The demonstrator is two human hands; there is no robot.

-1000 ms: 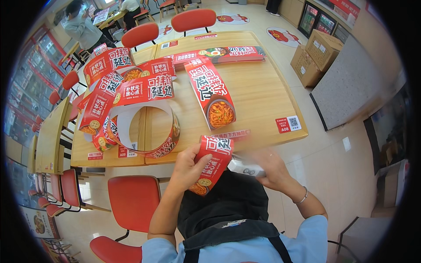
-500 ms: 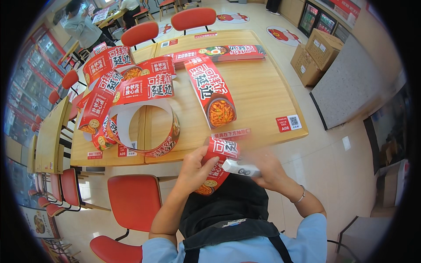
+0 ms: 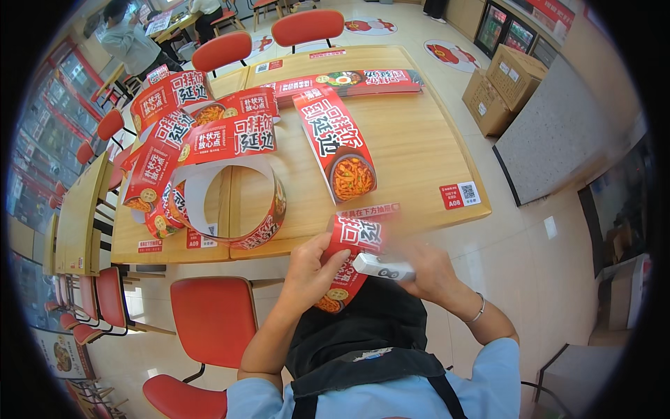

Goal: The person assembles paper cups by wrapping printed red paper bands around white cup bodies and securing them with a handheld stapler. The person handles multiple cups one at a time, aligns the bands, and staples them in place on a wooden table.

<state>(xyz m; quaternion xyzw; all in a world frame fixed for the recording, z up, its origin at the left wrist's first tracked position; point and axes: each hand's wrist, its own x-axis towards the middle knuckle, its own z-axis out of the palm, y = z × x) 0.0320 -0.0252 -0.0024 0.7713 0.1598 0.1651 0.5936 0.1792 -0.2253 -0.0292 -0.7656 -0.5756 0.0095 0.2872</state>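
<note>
Left hand (image 3: 312, 269): grip clasping a red band (image 3: 349, 282), held at the near edge of the counter (image 3: 419, 160). Right hand (image 3: 429, 272), blurred: grip around a white tool (image 3: 382, 268), its tip over the band.

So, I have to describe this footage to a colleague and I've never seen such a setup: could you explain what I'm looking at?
There is no machine here, just a person working barehanded. The picture comes from the left one of two fisheye cameras worn on that person's head, looking down, so straight edges bend.

On the wooden table, red printed loops crowd the left side, a flat strip lies nearer the middle, and a stack of similar strips lies toward the far side.

The left hand holds a red printed piece. The right hand, partly blurred, holds a white tool at that piece; whether they touch is hard to tell.
</note>
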